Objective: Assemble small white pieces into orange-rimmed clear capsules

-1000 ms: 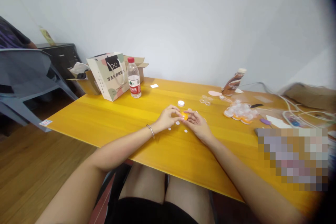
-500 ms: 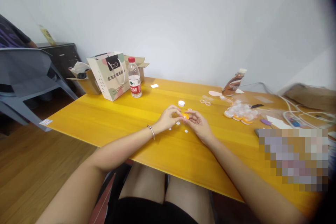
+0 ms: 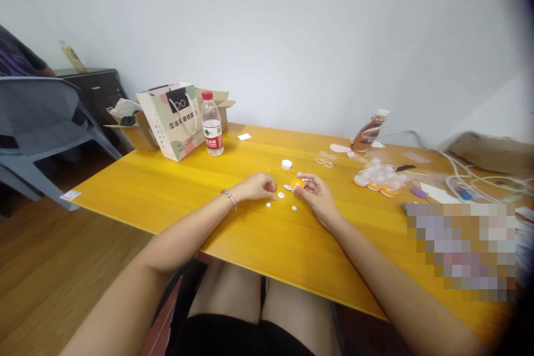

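Note:
My right hand [image 3: 314, 193] rests on the yellow table [image 3: 175, 189] and pinches a small orange round piece [image 3: 297, 183] between its fingertips. My left hand [image 3: 257, 186], with a metal bracelet [image 3: 229, 199] on the wrist, lies curled on the table just left of the orange piece, its fingertips close to several small white discs [image 3: 280, 195]. What, if anything, the left fingers pinch is too small to make out. A white cap [image 3: 286, 164] lies a little farther back.
A paper bag [image 3: 173, 120] and a water bottle [image 3: 212, 124] stand at the back left beside a cardboard box. A brown drink bottle [image 3: 369, 130], a heap of small orange-and-clear pieces [image 3: 380, 179], cables [image 3: 475, 178] and a grey chair [image 3: 45, 117] are around.
My left hand has let go of the orange piece and dropped to the table, moving slightly left. My right hand keeps the orange piece and has barely moved.

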Available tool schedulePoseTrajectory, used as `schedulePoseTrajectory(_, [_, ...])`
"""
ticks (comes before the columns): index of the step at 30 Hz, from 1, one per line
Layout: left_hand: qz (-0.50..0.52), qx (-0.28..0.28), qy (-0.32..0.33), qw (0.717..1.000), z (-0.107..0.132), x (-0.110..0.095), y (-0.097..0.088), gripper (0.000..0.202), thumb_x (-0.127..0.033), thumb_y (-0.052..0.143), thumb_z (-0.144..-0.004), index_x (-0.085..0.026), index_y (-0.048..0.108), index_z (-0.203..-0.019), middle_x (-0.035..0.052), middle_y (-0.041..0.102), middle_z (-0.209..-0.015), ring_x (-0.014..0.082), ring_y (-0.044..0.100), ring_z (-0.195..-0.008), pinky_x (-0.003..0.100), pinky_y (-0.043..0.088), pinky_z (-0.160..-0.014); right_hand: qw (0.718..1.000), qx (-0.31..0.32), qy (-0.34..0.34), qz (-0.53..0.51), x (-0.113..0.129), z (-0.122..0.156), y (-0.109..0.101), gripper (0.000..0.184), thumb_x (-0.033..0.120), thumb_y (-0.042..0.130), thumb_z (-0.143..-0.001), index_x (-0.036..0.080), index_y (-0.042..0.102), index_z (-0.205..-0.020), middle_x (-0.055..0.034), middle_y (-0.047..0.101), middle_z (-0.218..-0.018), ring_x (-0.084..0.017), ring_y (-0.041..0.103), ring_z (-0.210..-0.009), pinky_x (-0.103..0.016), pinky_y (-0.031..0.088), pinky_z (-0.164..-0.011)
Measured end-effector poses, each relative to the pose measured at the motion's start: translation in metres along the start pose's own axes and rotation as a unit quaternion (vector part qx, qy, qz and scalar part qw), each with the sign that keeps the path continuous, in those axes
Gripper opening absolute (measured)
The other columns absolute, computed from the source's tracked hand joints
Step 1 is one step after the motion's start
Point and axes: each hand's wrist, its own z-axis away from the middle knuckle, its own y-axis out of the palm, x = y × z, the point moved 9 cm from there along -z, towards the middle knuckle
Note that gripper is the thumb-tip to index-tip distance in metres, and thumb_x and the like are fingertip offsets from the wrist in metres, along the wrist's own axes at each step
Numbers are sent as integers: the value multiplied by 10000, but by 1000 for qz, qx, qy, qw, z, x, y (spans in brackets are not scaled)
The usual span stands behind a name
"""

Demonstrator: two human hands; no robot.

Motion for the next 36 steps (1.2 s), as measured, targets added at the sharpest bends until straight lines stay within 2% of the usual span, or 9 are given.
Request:
schedulePoseTrajectory(6, [-31,13,-2,999,-3,-1,6,141,-213,594,-656,-115,614,-756,29,620,-693,93,532,-600,190,388,-570,1000,6,2,-3,2,2,4,329,321,667,-621,226,501,-889,32,577,-723,-95,537,-633,-280,436,-699])
schedulePoseTrajectory(10, [-56,13,13,998,-2,-5,4,135,-210,561,-667,-128,627,-752,26,633,-697,96,532,-594,188,376,-566,1000,13,-2,10,2,1,4,329,336,652,-630,222,498,-897,33,568,-698,-104,542,-628,-290,437,-698])
schedulePoseTrajectory(15, [-103,-42,68,991,1,-14,-7,97,-160,532,-647,-153,624,-677,7,616,-638,93,499,-565,191,348,-574,1000,20,-3,14,-1,-1,3,310,325,639,-640,228,499,-898,30,564,-709,-103,540,-634,-285,433,-701])
schedulePoseTrajectory(19, [-100,-65,76,990,3,-19,-10,114,-189,516,-683,-167,625,-707,-7,607,-611,81,489,-537,183,338,-558,999,22,-7,26,-1,-1,3,300,337,625,-643,232,496,-891,24,561,-720,-111,540,-647,-286,436,-689])
schedulePoseTrajectory(25, [-35,-67,73,994,4,-24,-9,163,-254,514,-723,-148,628,-771,8,640,-686,85,552,-608,174,391,-588,999,18,-2,40,2,1,3,287,323,621,-637,223,508,-882,28,554,-714,-104,526,-648,-271,430,-681])
schedulePoseTrajectory(32, [88,-68,45,993,-2,-9,-3,193,-257,558,-696,-106,629,-793,46,657,-734,105,591,-661,205,457,-648,998,45,11,40,2,3,10,289,310,629,-637,225,520,-890,23,574,-708,-108,535,-628,-274,436,-673])
schedulePoseTrajectory(36, [120,-108,46,986,-2,-13,-9,181,-265,561,-714,-107,617,-783,54,654,-759,105,591,-686,220,462,-676,997,68,19,32,-1,4,14,301,311,638,-635,218,537,-903,15,584,-718,-114,553,-642,-280,452,-675])
